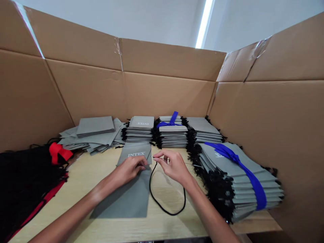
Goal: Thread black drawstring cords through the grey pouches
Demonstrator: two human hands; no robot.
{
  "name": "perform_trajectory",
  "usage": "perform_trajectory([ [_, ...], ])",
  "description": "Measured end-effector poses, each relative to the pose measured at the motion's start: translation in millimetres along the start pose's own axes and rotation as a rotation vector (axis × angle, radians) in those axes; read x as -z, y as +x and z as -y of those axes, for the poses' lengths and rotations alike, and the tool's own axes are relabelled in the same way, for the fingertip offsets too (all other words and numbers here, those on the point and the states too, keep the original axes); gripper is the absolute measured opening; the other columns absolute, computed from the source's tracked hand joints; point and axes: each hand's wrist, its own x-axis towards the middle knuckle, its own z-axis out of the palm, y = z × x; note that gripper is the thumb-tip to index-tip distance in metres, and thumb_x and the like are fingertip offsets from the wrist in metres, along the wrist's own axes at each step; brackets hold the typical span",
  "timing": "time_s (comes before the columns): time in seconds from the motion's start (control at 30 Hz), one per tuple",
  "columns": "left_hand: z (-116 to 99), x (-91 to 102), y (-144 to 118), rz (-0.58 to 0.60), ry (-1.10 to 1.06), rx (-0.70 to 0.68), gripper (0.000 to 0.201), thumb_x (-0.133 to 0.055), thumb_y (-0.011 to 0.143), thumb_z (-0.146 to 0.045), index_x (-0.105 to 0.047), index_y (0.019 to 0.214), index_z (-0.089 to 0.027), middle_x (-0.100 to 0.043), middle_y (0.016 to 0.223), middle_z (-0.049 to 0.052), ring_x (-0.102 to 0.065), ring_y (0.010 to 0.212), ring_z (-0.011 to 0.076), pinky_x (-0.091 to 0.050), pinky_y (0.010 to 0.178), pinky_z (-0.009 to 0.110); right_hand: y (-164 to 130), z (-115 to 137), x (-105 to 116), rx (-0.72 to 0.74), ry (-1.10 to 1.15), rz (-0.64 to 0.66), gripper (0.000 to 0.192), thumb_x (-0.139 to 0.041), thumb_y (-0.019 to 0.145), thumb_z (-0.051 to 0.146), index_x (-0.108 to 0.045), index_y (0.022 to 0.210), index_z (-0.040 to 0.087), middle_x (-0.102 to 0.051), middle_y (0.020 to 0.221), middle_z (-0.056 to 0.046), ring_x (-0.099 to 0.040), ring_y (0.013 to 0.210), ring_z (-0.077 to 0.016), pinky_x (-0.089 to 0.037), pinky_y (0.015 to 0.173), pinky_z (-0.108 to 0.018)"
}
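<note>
A grey fabric pouch (pixel 126 199) lies flat on the table in front of me. My left hand (pixel 133 167) rests over its upper part, fingers curled and pinching the fabric near the right edge. Just right of that edge, my right hand (pixel 173 165) pinches the end of a black cord (pixel 165 212) between thumb and fingers. The cord hangs in a loop onto the tabletop. A thin metal needle (pixel 193 164) sticks out to the right behind this hand. Beyond my left hand lies grey fabric printed INTEX (pixel 136 154).
Stacked grey pouches (pixel 141 128) with black cord ends line the back. Blue ribbon ties a bundle (pixel 173 133) there and a larger bundle (pixel 243 175) at right. Loose grey pouches (pixel 95 130) and black cords (pixel 27 182) with red ribbon lie left. Cardboard walls (pixel 169 92) enclose the table.
</note>
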Motion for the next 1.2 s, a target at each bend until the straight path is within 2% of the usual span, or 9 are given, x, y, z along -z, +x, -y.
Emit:
perform_trajectory([
  [0.13,5,10.1,-8,0.045,0.200,-0.042,0.009,-0.064,0.094,-0.022,-0.072,0.092,-0.025,-0.076,0.093,0.007,-0.070,0.089,0.0280,-0.052,0.083,0.035,-1,-3,-11,-0.054,0.107,0.093,0.013,-0.075,0.097,0.035,-0.083,0.095,0.025,-0.081,0.090,-0.003,-0.061,0.068,-0.0173,-0.043,0.064,-0.029],
  [0.33,16,-1.8,-16,-0.010,0.349,-0.133,0.014,-0.071,0.101,-0.038,-0.073,0.096,-0.024,-0.070,0.103,0.008,-0.062,0.104,0.0309,-0.050,0.091,0.039,-11,-11,-13,-0.128,0.060,0.253,0.005,-0.077,0.093,0.025,-0.083,0.093,0.026,-0.079,0.083,0.000,-0.059,0.067,-0.0164,-0.041,0.065,-0.027],
  [0.47,17,-3.1,-13,-0.012,0.295,-0.118,0.013,-0.072,0.100,-0.033,-0.074,0.091,-0.024,-0.071,0.098,0.008,-0.063,0.100,0.0302,-0.049,0.089,0.038,-17,-18,-18,-0.176,0.081,0.243,0.005,-0.077,0.093,0.025,-0.082,0.092,0.024,-0.079,0.082,-0.001,-0.060,0.068,-0.0164,-0.041,0.066,-0.027],
  [0.57,11,-1.3,-10,0.027,0.173,-0.037,0.002,-0.074,0.093,-0.025,-0.075,0.091,-0.025,-0.076,0.094,0.006,-0.068,0.095,0.0288,-0.049,0.088,0.037,-19,-25,-26,-0.201,0.152,0.223,0.011,-0.077,0.093,0.032,-0.081,0.095,0.022,-0.078,0.085,-0.002,-0.059,0.069,-0.0164,-0.041,0.065,-0.027],
  [0.63,6,-1.6,-8,0.046,0.093,0.029,0.009,-0.075,0.089,-0.022,-0.075,0.097,-0.026,-0.079,0.097,0.005,-0.070,0.093,0.0278,-0.050,0.085,0.034,-17,-29,-29,-0.199,0.138,0.215,0.013,-0.077,0.094,0.034,-0.081,0.097,0.022,-0.078,0.086,-0.002,-0.060,0.070,-0.0166,-0.041,0.065,-0.027],
  [0.73,0,-5.2,-6,0.068,-0.037,0.076,0.020,-0.077,0.086,-0.028,-0.076,0.106,-0.026,-0.080,0.097,0.004,-0.072,0.091,0.0260,-0.051,0.079,0.032,-4,-31,-24,-0.181,0.011,0.295,0.006,-0.077,0.091,0.025,-0.081,0.095,0.024,-0.079,0.084,0.000,-0.064,0.072,-0.0170,-0.041,0.065,-0.026],
  [0.83,-1,-8.3,-4,0.041,-0.161,0.091,0.024,-0.079,0.086,-0.040,-0.077,0.104,-0.024,-0.080,0.088,0.003,-0.073,0.084,0.0239,-0.052,0.075,0.030,14,-26,-12,-0.210,-0.234,0.465,0.018,-0.074,0.084,0.009,-0.081,0.087,0.025,-0.080,0.081,0.001,-0.068,0.072,-0.0172,-0.038,0.063,-0.025],
  [1.1,0,4.7,2,-0.115,-0.104,0.090,0.014,-0.075,0.088,-0.037,-0.074,0.093,-0.024,-0.081,0.081,0.001,-0.076,0.081,0.0223,-0.054,0.072,0.029,23,-11,-4,-0.283,-0.833,0.359,0.032,-0.055,0.103,0.012,-0.077,0.123,0.022,-0.083,0.113,-0.014,-0.077,0.104,-0.0272,-0.042,0.076,-0.031],
  [1.2,-1,5.0,-1,-0.171,-0.049,0.062,0.011,-0.072,0.090,-0.035,-0.074,0.091,-0.024,-0.081,0.083,0.001,-0.076,0.081,0.0216,-0.054,0.070,0.028,18,-12,-4,-0.273,-0.889,0.319,0.033,-0.051,0.105,0.012,-0.075,0.125,0.021,-0.082,0.116,-0.016,-0.077,0.105,-0.0288,-0.043,0.078,-0.031],
])
